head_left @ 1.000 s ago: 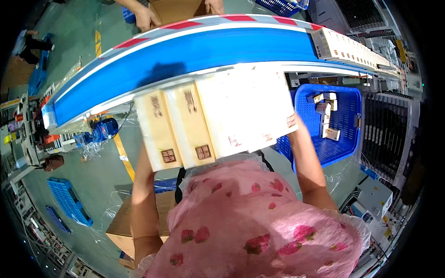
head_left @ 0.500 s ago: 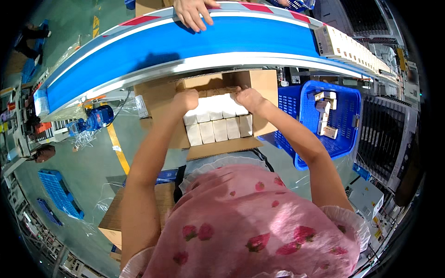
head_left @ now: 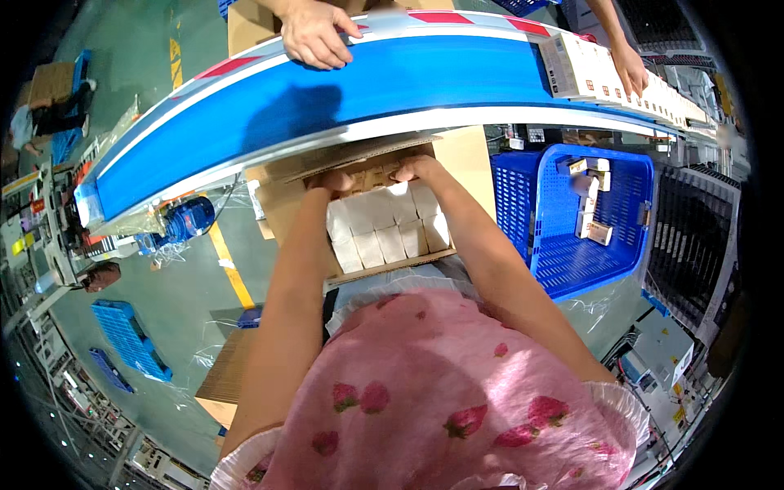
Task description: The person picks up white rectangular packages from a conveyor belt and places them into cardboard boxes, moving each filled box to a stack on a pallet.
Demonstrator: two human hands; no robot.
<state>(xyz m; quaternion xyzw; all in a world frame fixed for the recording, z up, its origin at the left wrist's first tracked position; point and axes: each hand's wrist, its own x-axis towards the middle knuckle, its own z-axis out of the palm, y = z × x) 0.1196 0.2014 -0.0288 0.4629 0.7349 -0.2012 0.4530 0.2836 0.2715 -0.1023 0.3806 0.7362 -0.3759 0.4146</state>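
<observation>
Both bare arms (head_left: 286,302) reach forward, left grip (head_left: 333,180) and right grip (head_left: 417,167) slightly apart.

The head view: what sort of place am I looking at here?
Probably a factory packing line: a blue conveyor belt bears a row of small boxes, an open cardboard carton holds white packs, and a blue basket stands nearby.

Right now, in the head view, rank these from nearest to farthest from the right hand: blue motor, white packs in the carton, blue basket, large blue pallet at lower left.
From the right hand:
1. White packs: in the carton, right by the hand.
2. Blue basket: to the right.
3. Blue motor: off to the left.
4. Large blue pallet: lower left.
</observation>
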